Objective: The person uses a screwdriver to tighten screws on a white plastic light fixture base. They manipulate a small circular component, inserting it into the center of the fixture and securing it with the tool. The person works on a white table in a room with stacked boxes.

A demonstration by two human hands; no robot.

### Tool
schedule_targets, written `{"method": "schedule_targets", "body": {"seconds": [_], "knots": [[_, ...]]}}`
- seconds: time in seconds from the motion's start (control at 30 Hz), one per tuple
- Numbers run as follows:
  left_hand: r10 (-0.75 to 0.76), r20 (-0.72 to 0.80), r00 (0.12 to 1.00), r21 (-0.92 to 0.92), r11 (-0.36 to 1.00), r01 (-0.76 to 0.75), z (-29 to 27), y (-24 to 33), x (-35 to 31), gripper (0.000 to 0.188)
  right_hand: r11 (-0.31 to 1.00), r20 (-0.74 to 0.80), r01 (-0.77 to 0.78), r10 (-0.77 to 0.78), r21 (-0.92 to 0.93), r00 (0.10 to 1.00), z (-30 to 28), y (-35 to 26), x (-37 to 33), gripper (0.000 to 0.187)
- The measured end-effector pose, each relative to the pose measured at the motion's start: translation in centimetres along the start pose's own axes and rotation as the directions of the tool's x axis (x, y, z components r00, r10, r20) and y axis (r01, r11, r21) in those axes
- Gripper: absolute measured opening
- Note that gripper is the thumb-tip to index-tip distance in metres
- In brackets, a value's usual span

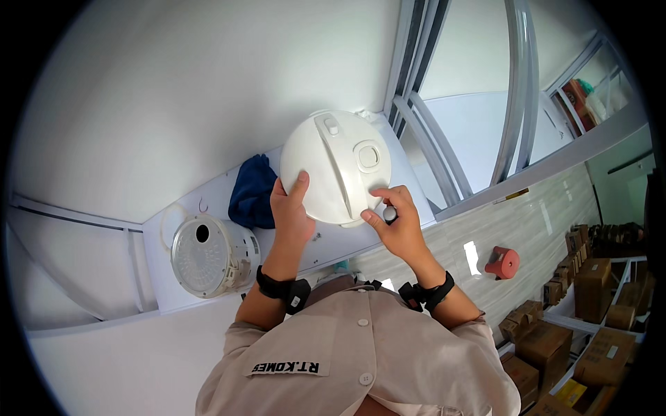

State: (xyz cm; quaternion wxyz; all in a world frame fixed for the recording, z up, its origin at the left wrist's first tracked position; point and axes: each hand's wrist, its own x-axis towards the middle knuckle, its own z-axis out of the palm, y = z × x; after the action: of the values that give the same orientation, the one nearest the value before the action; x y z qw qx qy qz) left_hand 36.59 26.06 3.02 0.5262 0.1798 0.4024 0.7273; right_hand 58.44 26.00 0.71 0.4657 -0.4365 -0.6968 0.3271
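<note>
A round white rice cooker lid, with a raised handle strip and a steam vent, is held above the table in front of me. My left hand grips its left edge, thumb on the top face and the other fingers out of sight behind it. At the lid's near right edge, my right hand has thumb and index finger curled against the end of the strip. A small cylinder with a pale end and dark side shows within that hand; its kind is unclear. The lid's underside is hidden.
On the white table, a pale appliance body with a perforated round face and a dark hole lies at left. A dark blue cloth sits beside it. Window frames rise at right; a red stool and cardboard boxes stand beyond.
</note>
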Motion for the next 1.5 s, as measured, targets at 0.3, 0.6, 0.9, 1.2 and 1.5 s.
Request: {"method": "schedule_targets", "body": {"seconds": [0.3,0.6,0.9,1.2,1.5], "knots": [[-0.038,0.018,0.999,-0.034,0.999,0.039,-0.4,-0.9,0.1,0.043,0.740,0.286,-0.579,0.505,0.342,0.814,-1.3,0.0,1.2,0.109],[0.096,0.092,0.991,0.365,0.923,-0.123,-0.1,-2.0,0.0,0.068,0.818,0.206,-0.325,0.256,0.474,0.944,-0.6,1.2,1.1,0.103],[0.206,0.110,0.972,0.534,0.813,-0.232,-0.6,-1.2,0.2,0.067,0.937,0.257,-0.303,0.254,0.174,0.933,-0.8,1.7,1.3,0.102],[0.319,0.373,0.871,0.787,0.388,-0.479,-2.1,-1.6,-0.8,0.030,0.902,0.258,-0.431,0.411,0.027,0.874,-3.1,1.7,0.7,0.090],[0.256,0.874,0.414,0.445,-0.079,-0.892,-5.6,-5.9,-0.8,0.012,0.760,0.286,-0.613,0.551,0.217,0.784,-3.9,2.3,0.2,0.080]]}}
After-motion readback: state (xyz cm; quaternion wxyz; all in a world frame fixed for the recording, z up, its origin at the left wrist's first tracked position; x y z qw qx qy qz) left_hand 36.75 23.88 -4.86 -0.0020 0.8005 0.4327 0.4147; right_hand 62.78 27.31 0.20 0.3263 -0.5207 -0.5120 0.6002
